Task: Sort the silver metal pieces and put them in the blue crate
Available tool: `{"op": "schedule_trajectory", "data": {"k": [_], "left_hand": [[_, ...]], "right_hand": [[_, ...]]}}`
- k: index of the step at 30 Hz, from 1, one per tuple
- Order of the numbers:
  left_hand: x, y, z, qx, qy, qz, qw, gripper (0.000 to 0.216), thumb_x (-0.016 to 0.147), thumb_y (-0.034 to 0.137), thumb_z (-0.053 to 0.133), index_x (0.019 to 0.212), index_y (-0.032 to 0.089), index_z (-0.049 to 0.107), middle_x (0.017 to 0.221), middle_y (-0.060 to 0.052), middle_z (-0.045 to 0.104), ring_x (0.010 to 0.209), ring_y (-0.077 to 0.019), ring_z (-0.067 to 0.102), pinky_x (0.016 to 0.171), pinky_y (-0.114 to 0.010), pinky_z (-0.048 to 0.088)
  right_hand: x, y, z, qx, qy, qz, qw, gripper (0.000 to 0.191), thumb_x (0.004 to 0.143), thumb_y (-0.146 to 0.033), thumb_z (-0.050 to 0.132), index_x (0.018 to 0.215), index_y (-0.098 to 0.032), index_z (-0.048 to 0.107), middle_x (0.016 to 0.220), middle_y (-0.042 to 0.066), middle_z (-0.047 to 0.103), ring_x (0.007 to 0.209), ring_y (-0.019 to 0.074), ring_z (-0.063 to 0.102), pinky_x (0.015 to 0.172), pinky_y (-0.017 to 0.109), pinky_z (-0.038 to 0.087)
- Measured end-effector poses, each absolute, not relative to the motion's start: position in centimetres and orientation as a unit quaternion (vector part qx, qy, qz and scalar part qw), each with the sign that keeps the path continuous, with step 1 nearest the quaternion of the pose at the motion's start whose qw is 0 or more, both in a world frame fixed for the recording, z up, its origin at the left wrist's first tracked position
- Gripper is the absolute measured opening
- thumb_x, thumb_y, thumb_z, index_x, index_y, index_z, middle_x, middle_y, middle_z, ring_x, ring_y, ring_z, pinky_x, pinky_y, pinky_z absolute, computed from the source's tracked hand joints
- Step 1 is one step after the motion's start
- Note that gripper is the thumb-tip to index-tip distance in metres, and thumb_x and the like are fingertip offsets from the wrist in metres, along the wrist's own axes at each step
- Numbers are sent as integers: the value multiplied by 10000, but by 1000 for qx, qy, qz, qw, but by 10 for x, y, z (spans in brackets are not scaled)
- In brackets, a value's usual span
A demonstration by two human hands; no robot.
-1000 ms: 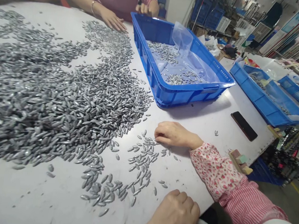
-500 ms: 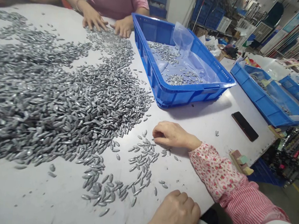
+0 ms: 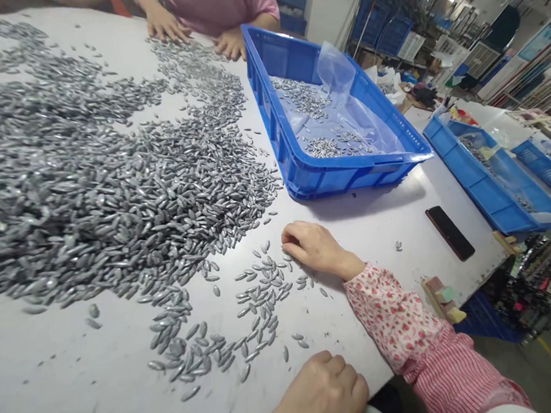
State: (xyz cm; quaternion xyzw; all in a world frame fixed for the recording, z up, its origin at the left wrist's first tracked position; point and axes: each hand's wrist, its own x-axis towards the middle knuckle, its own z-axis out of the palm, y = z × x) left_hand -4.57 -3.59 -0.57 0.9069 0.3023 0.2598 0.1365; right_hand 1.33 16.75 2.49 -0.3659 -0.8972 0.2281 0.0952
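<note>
Hundreds of silver-grey spindle-shaped pieces [image 3: 136, 186] are spreading in a thick heap over the white worktop [image 3: 110, 350], and a thinner curved trail of loose pieces [image 3: 269, 293] is lying between that heap and the worker's two hands. From where I'm standing, the right hand [image 3: 318, 246], with its strawberry-print sleeve [image 3: 392, 315] crossing the near edge of the worktop, is resting closest to the trail's upper end. Its fingers are curling inward, thumb and forefinger leaving a narrow loop; I'm not able to tell whether they're pinching a piece. The nearest pieces are sitting right at those fingertips and just to the near side of them, and their long axes are pointing in mixed directions, many of them slanting across the trail rather than lining up with the fingers. The left hand [image 3: 318, 392] is sitting farther from that end, close to the same near edge, knuckles up and fingers folding under, so whatever might be inside is staying hidden from me. A few stray pieces [image 3: 285, 353] are lying just beyond its knuckles. Past the right hand, a blue plastic tray [image 3: 351, 178] is holding more pieces on a clear sheet, while at the far edge a co-worker's hand [image 3: 164, 24] is touching the heap's outer fringe.
</note>
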Motion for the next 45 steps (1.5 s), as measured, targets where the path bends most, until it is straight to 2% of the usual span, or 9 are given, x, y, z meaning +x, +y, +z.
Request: {"op": "schedule_trajectory", "data": {"k": [6, 12, 16, 25, 32, 37, 41, 45], "left_hand": [[-46, -36, -6, 910, 295, 257, 138, 226, 833, 136, 673, 776, 186, 460, 701, 24, 595, 579, -168, 538, 531, -308, 358], [-45, -37, -8, 912, 298, 246, 134, 236, 833, 138, 679, 773, 184, 456, 699, 24, 601, 575, -169, 544, 534, -304, 365], [-45, -37, -7, 909, 301, 253, 135, 252, 808, 149, 713, 770, 181, 466, 699, 25, 603, 574, -170, 544, 531, -305, 367], [-44, -36, -8, 905, 307, 269, 120, 259, 817, 149, 700, 753, 184, 451, 670, 30, 588, 554, -161, 534, 527, -298, 351], [-45, -36, -7, 915, 299, 237, 134, 240, 843, 155, 672, 766, 184, 447, 696, 19, 600, 581, -164, 558, 543, -291, 364], [-44, -36, -6, 915, 299, 238, 132, 233, 846, 150, 668, 771, 184, 450, 698, 21, 601, 575, -167, 554, 541, -294, 369], [-44, -37, -7, 910, 303, 252, 126, 243, 833, 145, 681, 772, 183, 449, 694, 21, 601, 572, -163, 550, 532, -297, 351], [-45, -38, -7, 914, 301, 241, 127, 226, 849, 153, 663, 774, 186, 452, 692, 26, 597, 571, -164, 549, 525, -308, 354]], "right_hand": [[17, 169, 31, -326, -916, 227, 49, 117, 843, -273, 682, 803, -177, 629, 844, 7, 637, 828, 147, 528, 698, 258, 315], [17, 171, 28, -319, -923, 215, 28, 116, 895, -255, 623, 822, -171, 652, 881, 25, 660, 839, 150, 539, 691, 267, 311], [17, 171, 28, -301, -926, 222, 50, 95, 883, -230, 631, 812, -170, 647, 864, 22, 646, 839, 147, 529, 714, 263, 320], [19, 170, 38, -247, -929, 274, 13, 116, 845, -246, 690, 766, -175, 640, 794, -7, 595, 789, 130, 504, 681, 249, 306], [20, 172, 33, -251, -938, 240, 10, 133, 888, -245, 641, 777, -175, 614, 818, 2, 602, 779, 134, 493, 658, 262, 285], [18, 171, 33, -272, -931, 241, 23, 88, 877, -207, 614, 795, -176, 609, 842, 12, 618, 793, 143, 504, 689, 266, 310], [20, 169, 37, -232, -936, 264, 18, 70, 844, -125, 590, 829, -184, 626, 847, 6, 601, 824, 145, 516, 724, 259, 340], [18, 167, 36, -177, -946, 271, 27, 67, 896, -184, 603, 924, -204, 661, 917, 16, 598, 903, 150, 525, 773, 257, 360]]}}
